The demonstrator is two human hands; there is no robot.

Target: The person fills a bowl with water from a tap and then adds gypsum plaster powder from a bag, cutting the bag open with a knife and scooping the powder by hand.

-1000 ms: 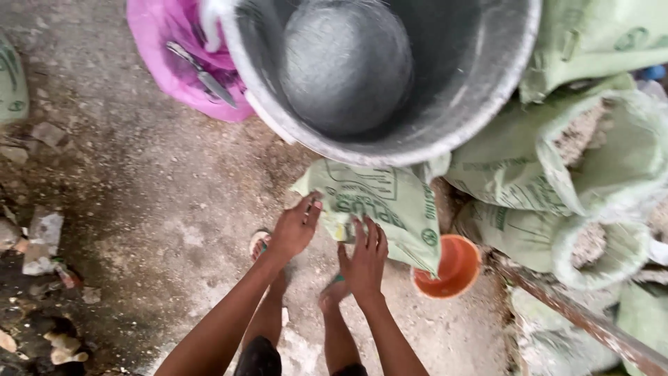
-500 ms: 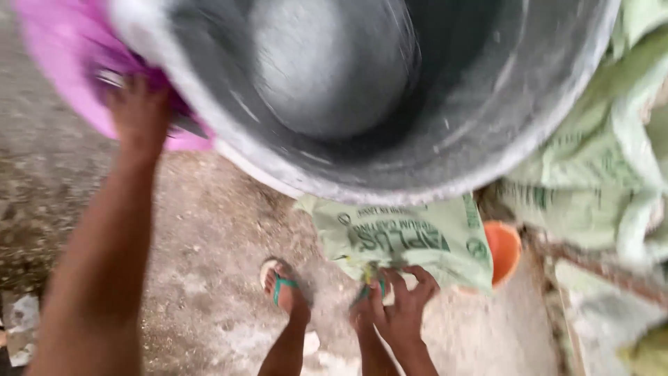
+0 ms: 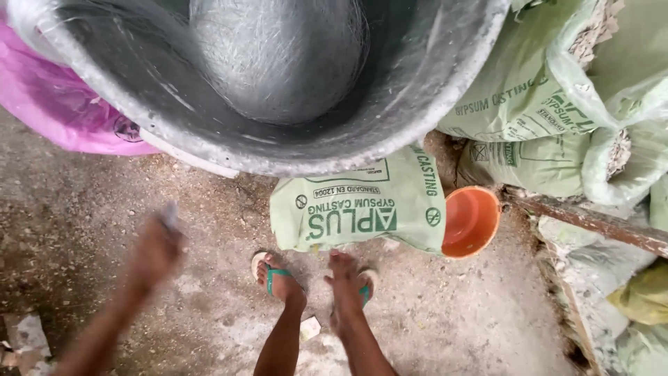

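My left hand (image 3: 158, 252) is blurred with motion at the lower left, above the bare floor. A small pale grey thing (image 3: 169, 213) sticks out of its closed fingers; I cannot tell what it is. My right hand (image 3: 342, 277) hangs low at the centre with fingers extended and nothing in it, just short of the lower edge of a pale green sack (image 3: 362, 209) that lies flat on the floor. My feet in green flip-flops (image 3: 275, 276) stand below the sack.
A large grey tub (image 3: 431, 90) holding a grey fibrous mass (image 3: 278, 56) fills the top. A pink plastic bag (image 3: 62, 111) sits at the left, an orange bowl (image 3: 470, 221) right of the sack. Several green sacks (image 3: 529, 97) pile at the right, with a rusty bar (image 3: 591, 223).
My left hand has come back down from the pink bag to the lower left, now with something small in it. My right hand has drawn back off the sack's edge.
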